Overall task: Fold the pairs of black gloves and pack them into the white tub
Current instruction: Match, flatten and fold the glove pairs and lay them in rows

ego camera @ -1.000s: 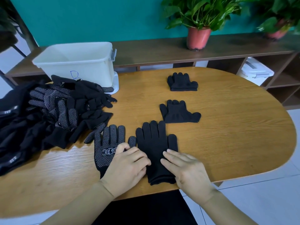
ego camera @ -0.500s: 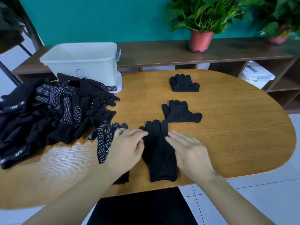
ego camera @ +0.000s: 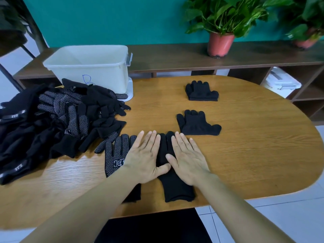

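Two bare hands lie flat with fingers straight, gripping nothing. The left hand and right hand press side by side on a plain black glove, thumbs nearly meeting. This glove lies well nearer the person than the white tub and to its right, cuff at the table edge. A white-dotted glove lies just beside it, on the tub's side. A loose pile of black gloves rests against the tub's front. Two folded pairs sit well to the tub's right. All rest on an oval wooden table. Behind the tub runs a dark shelf unit with a potted plant against a teal wall.
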The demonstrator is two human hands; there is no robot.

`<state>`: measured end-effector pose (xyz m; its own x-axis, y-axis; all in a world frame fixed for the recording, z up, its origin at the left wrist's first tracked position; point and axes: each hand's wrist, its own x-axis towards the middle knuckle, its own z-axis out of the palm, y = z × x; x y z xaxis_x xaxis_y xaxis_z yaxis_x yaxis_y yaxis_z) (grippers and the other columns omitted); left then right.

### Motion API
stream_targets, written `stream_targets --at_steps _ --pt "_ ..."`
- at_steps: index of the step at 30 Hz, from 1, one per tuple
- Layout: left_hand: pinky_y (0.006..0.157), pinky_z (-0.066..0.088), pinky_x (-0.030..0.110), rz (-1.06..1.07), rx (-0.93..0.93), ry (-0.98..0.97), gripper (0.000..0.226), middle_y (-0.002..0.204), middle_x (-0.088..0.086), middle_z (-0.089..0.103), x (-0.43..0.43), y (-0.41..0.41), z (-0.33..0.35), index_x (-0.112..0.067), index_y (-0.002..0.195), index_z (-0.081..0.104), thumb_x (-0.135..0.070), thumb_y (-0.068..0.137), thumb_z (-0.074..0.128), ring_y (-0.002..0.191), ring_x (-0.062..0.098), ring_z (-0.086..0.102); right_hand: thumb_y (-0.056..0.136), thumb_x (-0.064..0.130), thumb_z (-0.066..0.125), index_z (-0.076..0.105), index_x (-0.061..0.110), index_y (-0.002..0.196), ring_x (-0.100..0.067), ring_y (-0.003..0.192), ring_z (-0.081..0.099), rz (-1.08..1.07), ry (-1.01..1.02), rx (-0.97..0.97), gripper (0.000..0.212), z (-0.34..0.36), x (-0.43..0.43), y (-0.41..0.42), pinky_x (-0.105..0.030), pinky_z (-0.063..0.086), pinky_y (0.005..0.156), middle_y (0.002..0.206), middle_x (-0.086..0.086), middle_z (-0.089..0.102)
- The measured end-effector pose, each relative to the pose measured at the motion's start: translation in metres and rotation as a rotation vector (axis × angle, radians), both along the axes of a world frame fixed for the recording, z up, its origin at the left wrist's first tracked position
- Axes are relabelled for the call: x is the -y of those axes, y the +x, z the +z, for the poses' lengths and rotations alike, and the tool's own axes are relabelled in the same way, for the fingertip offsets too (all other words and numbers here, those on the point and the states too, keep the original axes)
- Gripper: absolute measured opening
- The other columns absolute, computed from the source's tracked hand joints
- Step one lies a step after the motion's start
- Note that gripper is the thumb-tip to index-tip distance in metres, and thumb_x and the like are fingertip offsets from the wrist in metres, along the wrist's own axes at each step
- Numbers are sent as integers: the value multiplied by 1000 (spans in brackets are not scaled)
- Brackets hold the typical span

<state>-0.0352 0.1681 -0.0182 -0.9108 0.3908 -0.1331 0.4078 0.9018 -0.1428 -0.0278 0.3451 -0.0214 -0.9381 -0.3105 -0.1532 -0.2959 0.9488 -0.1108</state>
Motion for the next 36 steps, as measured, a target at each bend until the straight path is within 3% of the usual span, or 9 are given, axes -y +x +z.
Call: stream_targets --at_steps 4,10,14,17,20,23,26,31,36 --pt "118 -21 47 -65 25 131 103 163 10 -17 1 25 10 -7 154 -14 -75 78 -25 150 21 -22 94 56 -7 -12 18 154 -4 145 -26 62 -131 -43 72 11 -14 19 -30 -16 119 159 6 -22" --pt "118 10 50 -202 38 131 99 157 18 33 -5 56 -11 3 150 34 -77 95 11 148 28 26 92 62 -8 -13 17 154 -5 144 -28 215 -68 -5 77 -1 -24 46 -31 -15 118 161 4 -22" --pt "117 -19 49 -251 -8 -19 120 161 16 -12 3 46 2 -1 153 -9 -87 69 -22 151 27 -13 84 64 -20 -22 19 152 -6 142 -33 170 66 -20 81 2 -43 36 -35 -16 118 158 6 -30" --pt "119 -14 45 -316 -20 208 114 165 10 8 16 39 5 -10 158 17 -90 79 4 154 22 0 83 62 -20 -14 20 153 -5 144 -28 124 21 -57 82 7 -54 36 -32 -18 117 160 7 -22" --pt "115 11 37 -322 -82 602 59 130 -11 61 17 43 10 -29 120 66 -73 88 45 126 7 48 100 56 3 27 13 153 -11 150 10 151 -147 -246 72 10 -57 42 -33 6 121 161 -1 22" --pt "108 11 32 -252 45 699 43 100 -22 60 4 48 12 -36 94 70 -72 73 59 104 -4 46 103 42 34 62 10 131 -19 134 48 232 -278 -422 51 6 -54 48 -37 37 109 136 -4 60" --pt "103 10 28 -234 133 622 55 100 -22 57 -5 50 13 -35 94 70 -77 60 60 101 -4 42 97 39 44 67 13 124 -18 125 50 266 -323 -479 44 3 -49 53 -30 36 102 128 -1 66" --pt "96 17 30 -289 -11 516 35 88 -16 60 -13 50 12 -31 84 70 -60 67 58 88 4 51 98 41 45 70 16 121 -18 122 51 284 -335 -418 42 -5 -49 58 -38 46 95 124 2 67" --pt "98 28 34 -225 -39 651 22 78 -17 61 -16 54 6 -30 73 65 -49 69 54 75 3 53 85 62 49 56 23 138 -6 133 38 188 -444 -194 66 -6 -54 66 -25 27 108 141 13 52"
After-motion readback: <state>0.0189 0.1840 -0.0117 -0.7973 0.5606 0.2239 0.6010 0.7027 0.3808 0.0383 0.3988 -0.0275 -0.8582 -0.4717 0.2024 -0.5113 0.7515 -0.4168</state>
